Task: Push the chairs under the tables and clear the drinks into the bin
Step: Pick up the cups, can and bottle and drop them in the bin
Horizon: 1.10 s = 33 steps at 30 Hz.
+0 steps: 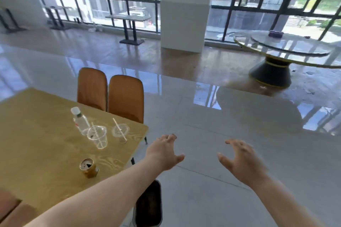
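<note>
Both hands spread and empty over the floor beside the drinks table.

The left hand point(164, 151) and right hand point(241, 160) hold nothing, fingers splayed. At ten o'clock of the left hand, the yellow table point(36, 134) bears a bottle point(80, 120), two plastic cups point(97, 136) and a can point(88, 167). Two orange chairs point(125, 96) sit tucked at its far edge; the bin point(149, 206) stands at six o'clock.

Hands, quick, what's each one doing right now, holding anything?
Left hand: open, fingers spread, holding nothing.
Right hand: open, fingers curled, holding nothing.
</note>
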Each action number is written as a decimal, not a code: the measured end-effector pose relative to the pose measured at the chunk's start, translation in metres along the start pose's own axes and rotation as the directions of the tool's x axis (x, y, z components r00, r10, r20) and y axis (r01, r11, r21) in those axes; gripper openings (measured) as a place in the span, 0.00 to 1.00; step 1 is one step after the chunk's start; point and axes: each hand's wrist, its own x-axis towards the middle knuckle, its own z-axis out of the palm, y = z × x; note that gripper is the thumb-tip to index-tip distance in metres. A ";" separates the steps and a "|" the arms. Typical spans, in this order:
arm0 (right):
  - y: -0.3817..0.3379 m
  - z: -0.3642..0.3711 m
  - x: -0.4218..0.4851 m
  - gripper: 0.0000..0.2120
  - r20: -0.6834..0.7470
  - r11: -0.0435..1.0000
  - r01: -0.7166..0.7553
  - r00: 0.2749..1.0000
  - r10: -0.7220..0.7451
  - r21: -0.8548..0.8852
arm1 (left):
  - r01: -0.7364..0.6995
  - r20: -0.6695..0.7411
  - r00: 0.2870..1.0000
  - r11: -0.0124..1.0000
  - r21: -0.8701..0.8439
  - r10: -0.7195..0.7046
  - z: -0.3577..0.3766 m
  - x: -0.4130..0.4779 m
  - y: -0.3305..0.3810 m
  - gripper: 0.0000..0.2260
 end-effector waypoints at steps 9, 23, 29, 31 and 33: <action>-0.163 0.090 0.140 0.36 0.279 0.840 0.537 0.797 -0.537 0.083 | 0.610 -0.101 0.778 0.784 -0.120 -0.620 -0.021 -0.061 -0.161 0.41; -0.286 0.265 0.265 0.43 0.524 0.800 0.592 0.654 -0.545 0.094 | 0.807 -0.002 0.422 0.377 -0.454 -0.907 0.094 -0.006 -0.328 0.45; -0.320 0.317 0.322 0.53 0.561 0.739 0.660 0.563 -0.606 0.137 | 0.828 -0.034 0.351 0.327 -0.455 -0.936 0.109 0.021 -0.345 0.39; -0.329 0.332 0.334 0.55 0.598 0.707 0.700 0.524 -0.606 0.103 | 0.845 -0.038 0.306 0.290 -0.449 -0.951 0.113 0.024 -0.341 0.34; -0.335 0.346 0.346 0.55 0.621 0.665 0.741 0.481 -0.619 0.089 | 0.857 -0.047 0.261 0.254 -0.449 -0.964 0.117 0.027 -0.333 0.31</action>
